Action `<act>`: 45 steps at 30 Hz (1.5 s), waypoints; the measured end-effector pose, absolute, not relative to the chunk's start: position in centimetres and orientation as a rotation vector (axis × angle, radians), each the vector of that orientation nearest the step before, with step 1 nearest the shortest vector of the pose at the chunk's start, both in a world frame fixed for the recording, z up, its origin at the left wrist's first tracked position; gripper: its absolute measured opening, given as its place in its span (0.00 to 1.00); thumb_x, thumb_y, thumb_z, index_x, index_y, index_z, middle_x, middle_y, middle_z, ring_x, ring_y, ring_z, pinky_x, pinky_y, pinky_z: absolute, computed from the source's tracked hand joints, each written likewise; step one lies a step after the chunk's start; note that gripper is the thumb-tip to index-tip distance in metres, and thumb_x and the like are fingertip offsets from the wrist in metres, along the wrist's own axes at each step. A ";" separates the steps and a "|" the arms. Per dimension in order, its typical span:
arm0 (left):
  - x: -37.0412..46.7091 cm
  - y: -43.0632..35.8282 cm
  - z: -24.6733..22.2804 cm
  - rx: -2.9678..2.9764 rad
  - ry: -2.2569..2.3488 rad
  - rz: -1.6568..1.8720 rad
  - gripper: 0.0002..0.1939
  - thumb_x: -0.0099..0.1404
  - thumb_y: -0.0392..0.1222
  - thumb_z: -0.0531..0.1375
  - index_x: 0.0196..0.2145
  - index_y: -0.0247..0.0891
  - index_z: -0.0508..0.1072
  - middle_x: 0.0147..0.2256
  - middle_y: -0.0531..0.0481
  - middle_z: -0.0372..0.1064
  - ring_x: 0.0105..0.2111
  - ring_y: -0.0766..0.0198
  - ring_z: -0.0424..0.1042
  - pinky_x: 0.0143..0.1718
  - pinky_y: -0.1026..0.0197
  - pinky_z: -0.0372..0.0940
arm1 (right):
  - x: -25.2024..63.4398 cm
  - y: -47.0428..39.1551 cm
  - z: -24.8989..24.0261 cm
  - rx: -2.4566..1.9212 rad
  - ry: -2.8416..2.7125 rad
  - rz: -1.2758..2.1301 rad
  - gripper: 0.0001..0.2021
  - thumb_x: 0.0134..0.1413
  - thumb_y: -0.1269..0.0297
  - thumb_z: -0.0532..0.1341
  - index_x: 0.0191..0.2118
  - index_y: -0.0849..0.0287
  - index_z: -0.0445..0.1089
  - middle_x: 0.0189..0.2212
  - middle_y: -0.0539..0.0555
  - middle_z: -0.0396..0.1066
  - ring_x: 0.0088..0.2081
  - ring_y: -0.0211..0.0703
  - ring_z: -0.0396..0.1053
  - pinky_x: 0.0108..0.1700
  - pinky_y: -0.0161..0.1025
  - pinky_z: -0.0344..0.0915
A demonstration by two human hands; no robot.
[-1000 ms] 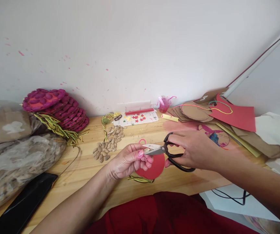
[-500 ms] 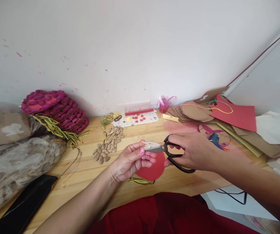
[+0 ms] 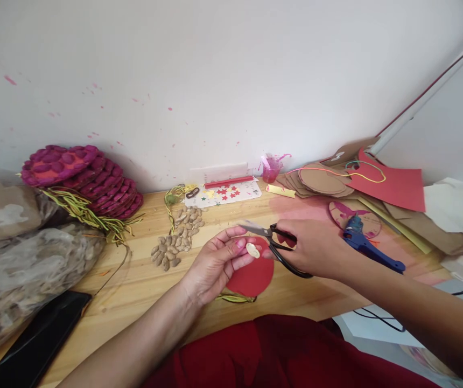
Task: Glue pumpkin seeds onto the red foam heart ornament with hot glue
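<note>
My left hand [image 3: 217,264] pinches a small pale seed shell [image 3: 252,250] between thumb and fingers, just above a red paper disc [image 3: 251,277] lying on the wooden table [image 3: 142,280]. My right hand [image 3: 316,247] grips black-handled scissors [image 3: 274,240], whose blades point left and sit just behind the shell. A heap of pale seeds [image 3: 177,240] lies left of my left hand.
Stacked magenta seed-covered discs [image 3: 86,178] with yellow-green threads sit at back left, plastic bags [image 3: 21,258] and a black phone [image 3: 37,339] at left. A star sheet [image 3: 223,194], pink cup [image 3: 271,171], cardboard circles [image 3: 320,183], red paper [image 3: 393,186] and blue glue gun [image 3: 366,245] lie at right.
The scissors blades closed on the shell, then drew back a little. My left hand turned, showing the shell on my fingertips. The camera tilted, bringing the glue gun into view.
</note>
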State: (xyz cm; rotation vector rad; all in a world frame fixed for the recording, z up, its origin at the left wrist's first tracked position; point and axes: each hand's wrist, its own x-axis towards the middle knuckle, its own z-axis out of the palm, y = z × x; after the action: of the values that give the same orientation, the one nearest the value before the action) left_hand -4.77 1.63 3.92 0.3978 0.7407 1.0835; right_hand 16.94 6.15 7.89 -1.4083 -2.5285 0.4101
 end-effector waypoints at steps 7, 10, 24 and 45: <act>-4.6 1.9 3.3 0.395 0.809 1.150 0.15 0.57 0.27 0.68 0.43 0.32 0.76 0.37 0.45 0.79 0.38 0.65 0.78 0.42 0.65 0.74 | 14.2 5.4 7.9 -1.423 -1.726 1.670 0.16 0.46 0.51 0.68 0.24 0.58 0.67 0.19 0.46 0.66 0.19 0.34 0.61 0.22 0.34 0.55; -4.6 1.9 3.1 0.507 0.864 1.191 0.15 0.54 0.30 0.71 0.40 0.32 0.77 0.37 0.45 0.79 0.39 0.65 0.78 0.42 0.67 0.73 | 13.3 5.1 6.9 -1.349 -1.572 1.730 0.15 0.44 0.55 0.70 0.25 0.59 0.68 0.19 0.46 0.68 0.18 0.34 0.63 0.22 0.33 0.57; -4.5 1.2 4.2 1.002 0.803 1.102 0.19 0.61 0.29 0.64 0.49 0.40 0.74 0.49 0.47 0.73 0.50 0.61 0.73 0.55 0.61 0.64 | 13.1 4.1 5.4 -1.269 -1.557 1.598 0.07 0.44 0.65 0.68 0.30 0.60 0.72 0.19 0.45 0.68 0.22 0.35 0.63 0.26 0.33 0.57; -4.8 1.3 3.9 0.693 0.929 1.087 0.16 0.50 0.40 0.74 0.34 0.32 0.77 0.32 0.47 0.77 0.32 0.67 0.76 0.34 0.68 0.71 | 12.8 3.2 5.1 -1.245 -1.416 1.442 0.07 0.51 0.61 0.66 0.30 0.59 0.70 0.18 0.47 0.71 0.22 0.36 0.67 0.27 0.34 0.62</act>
State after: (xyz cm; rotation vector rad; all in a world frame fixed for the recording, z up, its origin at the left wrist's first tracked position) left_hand -4.81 1.32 3.87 0.6926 0.9288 1.0871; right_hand 12.83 3.20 5.09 -1.2447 -1.4164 1.4415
